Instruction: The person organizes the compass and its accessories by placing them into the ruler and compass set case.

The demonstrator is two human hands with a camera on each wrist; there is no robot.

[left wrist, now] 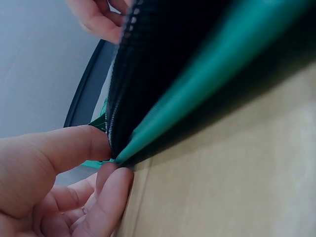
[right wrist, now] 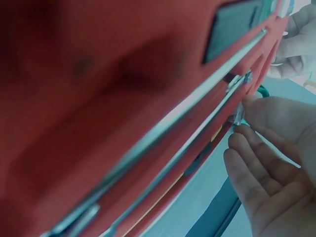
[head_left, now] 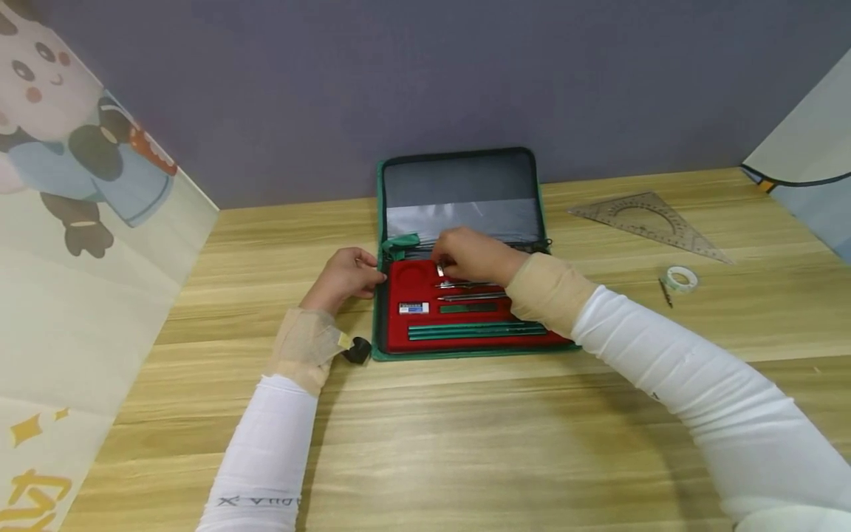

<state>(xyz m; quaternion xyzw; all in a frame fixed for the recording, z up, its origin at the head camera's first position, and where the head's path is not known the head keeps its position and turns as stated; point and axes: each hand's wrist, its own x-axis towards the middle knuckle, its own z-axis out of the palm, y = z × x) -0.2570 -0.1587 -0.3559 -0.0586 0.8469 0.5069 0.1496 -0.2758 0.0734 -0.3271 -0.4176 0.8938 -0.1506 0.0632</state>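
A green zip case [head_left: 476, 355] lies open against the back panel, its red molded tray [head_left: 425, 284] filled with drawing tools. My left hand [head_left: 346, 279] pinches the case's left edge, thumb on the zipper side [left wrist: 112, 113] and fingers below. Over the tray's upper part, my right hand [head_left: 475, 255] pinches a small silvery piece [right wrist: 238, 114] by its end; its exact kind is unclear. Slim metal instruments [head_left: 472, 297], an eraser [head_left: 414, 308], a dark green flat box [head_left: 473, 308] and green pencils [head_left: 475, 331] sit in slots. My right wrist covers the tray's right side.
A clear set square with protractor [head_left: 665, 225] lies at the back right. Nearer me are a small tape roll [head_left: 682, 278] and a thin dark bit [head_left: 665, 292]. The case lid [head_left: 459, 177] leans on the grey back panel [head_left: 299, 96]. A black object [head_left: 357, 350] is by my left wrist.
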